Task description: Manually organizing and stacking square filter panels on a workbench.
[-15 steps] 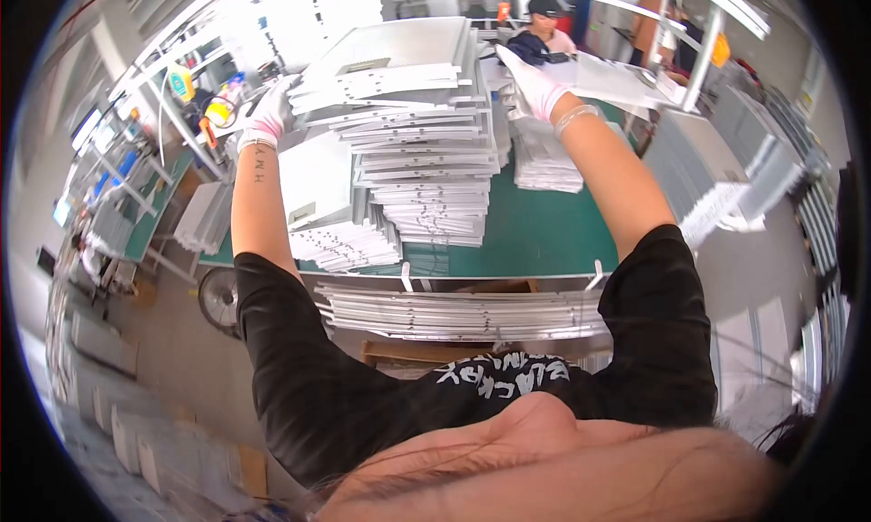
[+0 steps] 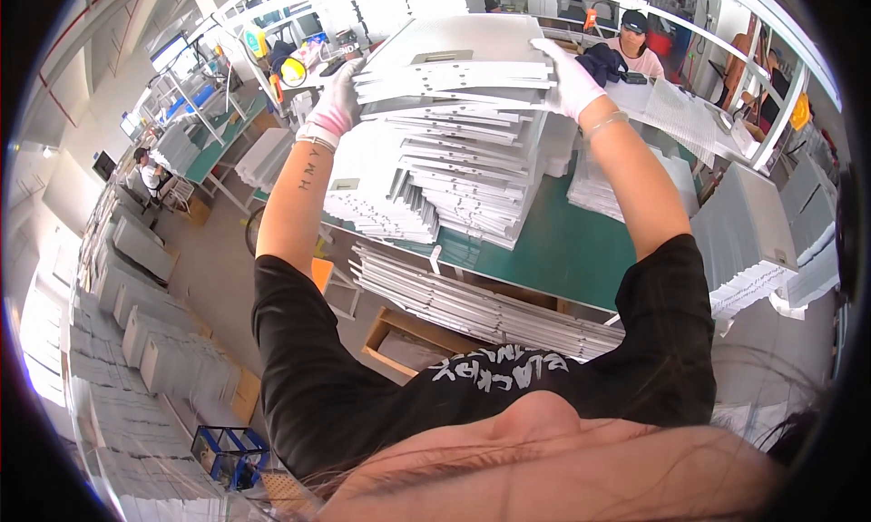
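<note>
A tall pile of flat white panels [image 2: 476, 173] stands on a green-topped table [image 2: 572, 250]. My left hand [image 2: 337, 105], in a white and pink glove, grips the left edge of the several topmost panels [image 2: 454, 85]. At their right edge my right hand [image 2: 572, 82], gloved the same way, is closed round the side, its fingertips on the top face. These upper panels sit slightly askew over the pile; whether they are lifted clear of it I cannot tell. Beside my left forearm lies a lower stack of similar panels [image 2: 367, 182].
More panels lie in a stack [image 2: 626, 182] on the table's right and on a shelf [image 2: 472, 295] under its front edge. Large panel stacks [image 2: 739, 232] stand at the right. Across the table sits a co-worker [image 2: 635, 50] in a cap. An open cardboard box [image 2: 408, 336] is below.
My right hand has come in from beside the pile and closed on the right edge of the top panels. My left hand still holds the left edge. The view has turned left.
</note>
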A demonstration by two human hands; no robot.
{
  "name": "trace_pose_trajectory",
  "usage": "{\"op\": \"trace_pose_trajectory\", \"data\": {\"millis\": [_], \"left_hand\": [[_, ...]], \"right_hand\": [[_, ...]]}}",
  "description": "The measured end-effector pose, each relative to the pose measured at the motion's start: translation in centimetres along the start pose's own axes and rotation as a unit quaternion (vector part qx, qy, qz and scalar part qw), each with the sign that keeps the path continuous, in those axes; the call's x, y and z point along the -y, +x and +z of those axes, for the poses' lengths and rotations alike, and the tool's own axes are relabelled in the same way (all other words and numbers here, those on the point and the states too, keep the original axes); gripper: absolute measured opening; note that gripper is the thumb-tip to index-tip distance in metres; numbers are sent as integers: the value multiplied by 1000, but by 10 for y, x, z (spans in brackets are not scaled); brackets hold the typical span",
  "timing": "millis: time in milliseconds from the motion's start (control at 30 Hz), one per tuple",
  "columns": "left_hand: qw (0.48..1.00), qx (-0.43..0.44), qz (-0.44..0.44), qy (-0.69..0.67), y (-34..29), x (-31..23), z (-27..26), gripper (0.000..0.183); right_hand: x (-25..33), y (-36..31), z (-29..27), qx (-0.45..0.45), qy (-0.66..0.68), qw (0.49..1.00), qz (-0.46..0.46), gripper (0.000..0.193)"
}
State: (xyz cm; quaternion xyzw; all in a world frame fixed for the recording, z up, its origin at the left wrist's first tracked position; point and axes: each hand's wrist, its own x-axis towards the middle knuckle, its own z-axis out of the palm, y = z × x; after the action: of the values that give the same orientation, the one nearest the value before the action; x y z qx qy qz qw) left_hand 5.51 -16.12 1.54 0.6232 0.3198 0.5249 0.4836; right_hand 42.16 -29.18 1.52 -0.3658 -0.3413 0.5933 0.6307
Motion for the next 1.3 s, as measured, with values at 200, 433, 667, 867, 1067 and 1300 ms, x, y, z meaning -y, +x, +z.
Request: {"op": "trace_pose_trajectory", "data": {"millis": [200, 433, 667, 867, 1067, 1300], "left_hand": [[981, 75, -94, -154, -10, 5, -15, 39], [984, 134, 69, 94, -103, 21, -28, 40], [947, 255, -107, -165, -265, 80, 9, 64], [917, 393, -47, 47, -288, 167, 96, 71], [890, 444, 32, 100, -246, 250, 195, 67], [863, 482, -57, 140, -205, 351, 255, 80]], "right_hand": [[-12, -34, 7, -44, -39, 994, -90, 41], [-55, -126, -7, 21, -282, 873, -397, 81], [-139, -284, -67, -43, -275, 918, -283, 128], [-123, -341, -152, -65, -318, 946, 0, 95], [-139, -334, -259, -97, -444, 890, -50, 82], [-200, -283, -392, -104, -495, 861, 56, 64]]}}
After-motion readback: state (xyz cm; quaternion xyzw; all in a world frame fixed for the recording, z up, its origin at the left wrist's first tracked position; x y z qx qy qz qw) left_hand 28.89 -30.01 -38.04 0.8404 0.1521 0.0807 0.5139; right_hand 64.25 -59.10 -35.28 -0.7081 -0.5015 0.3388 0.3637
